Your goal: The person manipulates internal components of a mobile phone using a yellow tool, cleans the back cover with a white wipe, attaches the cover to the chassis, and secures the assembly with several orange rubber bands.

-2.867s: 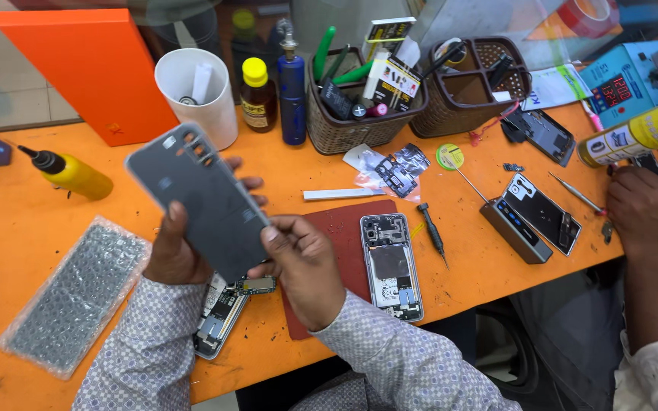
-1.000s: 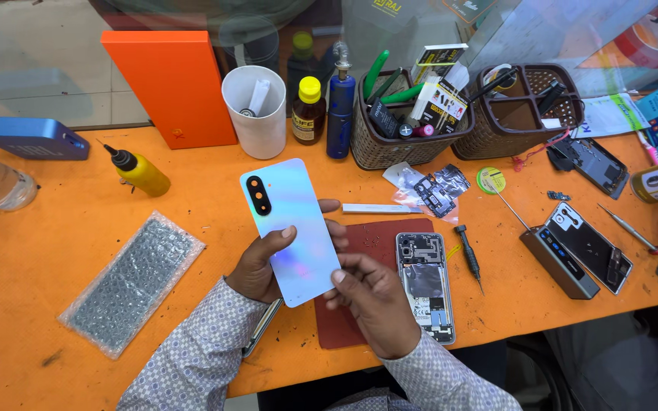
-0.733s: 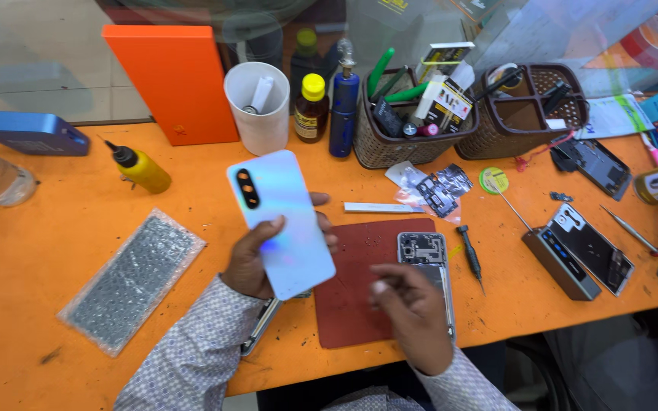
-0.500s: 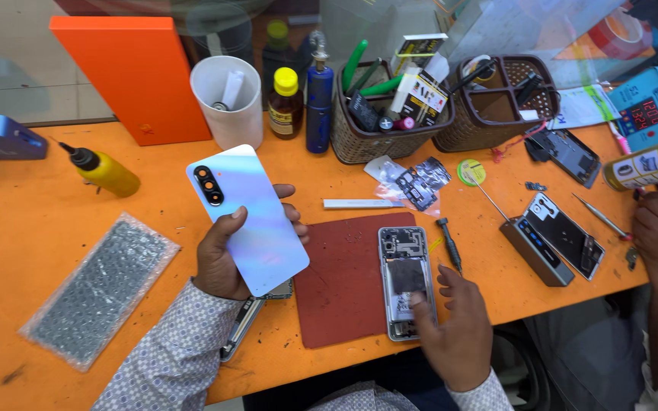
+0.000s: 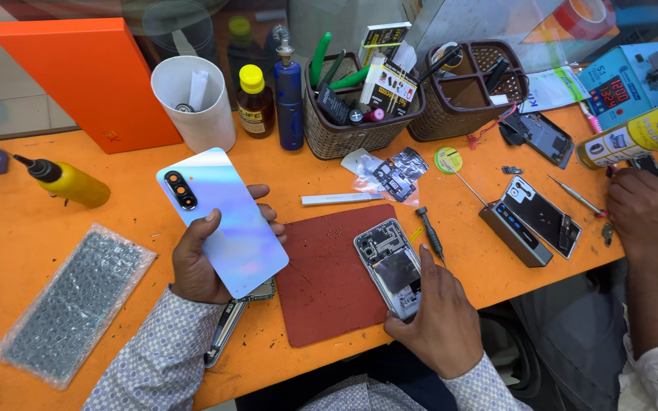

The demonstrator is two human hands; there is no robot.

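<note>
Two hands: I had both (image 5: 199, 262) busy over the orange surface (image 5: 32, 221).
Left hand: fingers wrapped around the pale back cover (image 5: 222, 221), tilted up, likely for inspection.
Right hand (image 5: 439, 323): fingers closed on the opened phone (image 5: 392, 266), steadying it on the red mat (image 5: 329, 278).
Baskets (image 5: 359, 129): tools, small packets.
Cup (image 5: 192, 99): a white piece inside.

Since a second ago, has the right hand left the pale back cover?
Yes. The right hand has gone from the back cover to the opened phone on the red mat.
</note>
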